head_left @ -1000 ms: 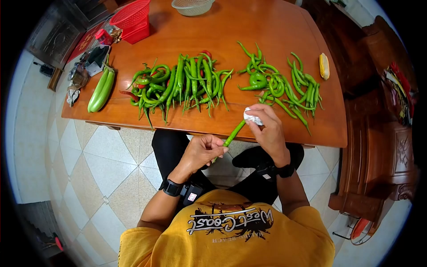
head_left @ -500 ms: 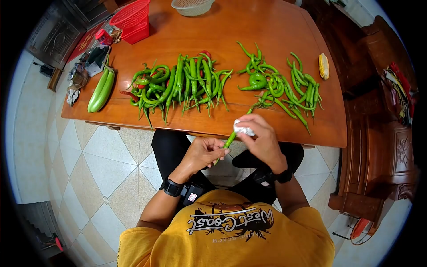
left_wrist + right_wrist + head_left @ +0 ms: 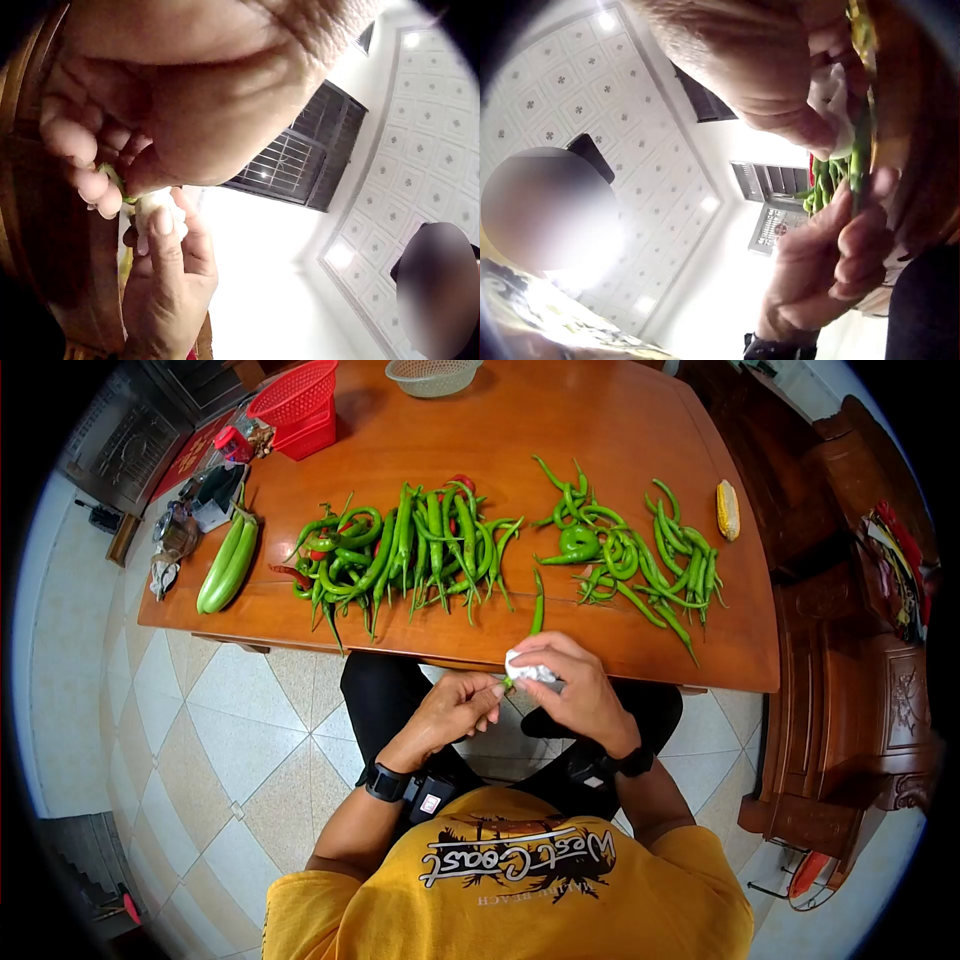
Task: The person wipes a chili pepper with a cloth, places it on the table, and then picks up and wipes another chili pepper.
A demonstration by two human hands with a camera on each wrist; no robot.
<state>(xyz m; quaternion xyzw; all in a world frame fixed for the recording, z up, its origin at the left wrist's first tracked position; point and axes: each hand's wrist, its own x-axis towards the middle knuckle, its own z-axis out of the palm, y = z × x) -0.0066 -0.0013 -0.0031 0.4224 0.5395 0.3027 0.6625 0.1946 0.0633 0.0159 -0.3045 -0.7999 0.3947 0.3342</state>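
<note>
A long green chili pepper points up toward the table edge, its far half bare. My left hand pinches its near end between thumb and fingers, over my lap. With my right hand I hold a crumpled white tissue wrapped against the chili, right by the left fingertips. In the right wrist view the tissue lies along the chili. The left wrist view has the right thumb pressing the tissue, and only a bit of green stem shows between the left fingers.
A big heap of green chilies with some red ones lies on the wooden table. Two smaller chili groups are at right, near a corn cob. Light green eggplants, a red basket and a pale basket stand farther off.
My right hand has slid the tissue down the chili toward my left hand, moving left and nearer my body. The chili has swung more upright, and the left hand has barely moved.
</note>
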